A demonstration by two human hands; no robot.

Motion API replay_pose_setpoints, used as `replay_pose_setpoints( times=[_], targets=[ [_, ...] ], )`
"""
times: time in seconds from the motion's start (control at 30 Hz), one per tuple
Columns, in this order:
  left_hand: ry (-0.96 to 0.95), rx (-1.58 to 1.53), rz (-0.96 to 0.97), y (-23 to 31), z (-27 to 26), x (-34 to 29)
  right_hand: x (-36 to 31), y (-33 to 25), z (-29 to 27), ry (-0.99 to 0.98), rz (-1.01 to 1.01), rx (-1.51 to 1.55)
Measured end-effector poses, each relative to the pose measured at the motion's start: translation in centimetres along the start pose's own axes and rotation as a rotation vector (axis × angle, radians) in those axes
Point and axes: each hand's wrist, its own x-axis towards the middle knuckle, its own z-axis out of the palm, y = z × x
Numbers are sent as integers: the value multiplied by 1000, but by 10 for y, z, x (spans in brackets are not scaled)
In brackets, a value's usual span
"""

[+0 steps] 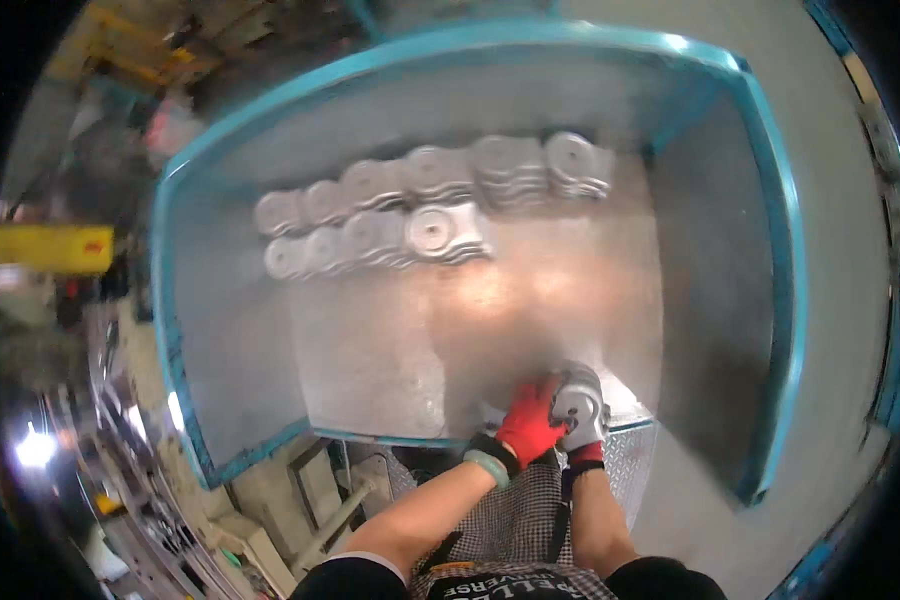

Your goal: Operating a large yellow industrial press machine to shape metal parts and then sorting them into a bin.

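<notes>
gloved hands are steadying metal parts (578, 392) at the teal bin's (792, 260) near edge
left hand (533, 420) is gripping their left side, fingers curled; right hand (587, 456) is meeting their near end, finger closure hidden; even support should be keeping them level.

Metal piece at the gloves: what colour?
The metal piece is silvery grey, clearest in the head view.

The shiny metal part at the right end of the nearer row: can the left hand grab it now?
Probably not yet: the left hand is on other metal parts, and bin floor stretches between it and the shiny part. Nothing tall seems in the way.
</notes>
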Motion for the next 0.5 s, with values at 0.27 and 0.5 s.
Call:
replay_pose_setpoints(
  times=[0.27,0.5],
  targets=[
    [339,-174,-5,-67,-123,-210,-100,-93,180,-359,-53,-107],
    [573,-46,-230,-104,-288,-413,-183,-139,365,-543,-715,-550]
  ],
)
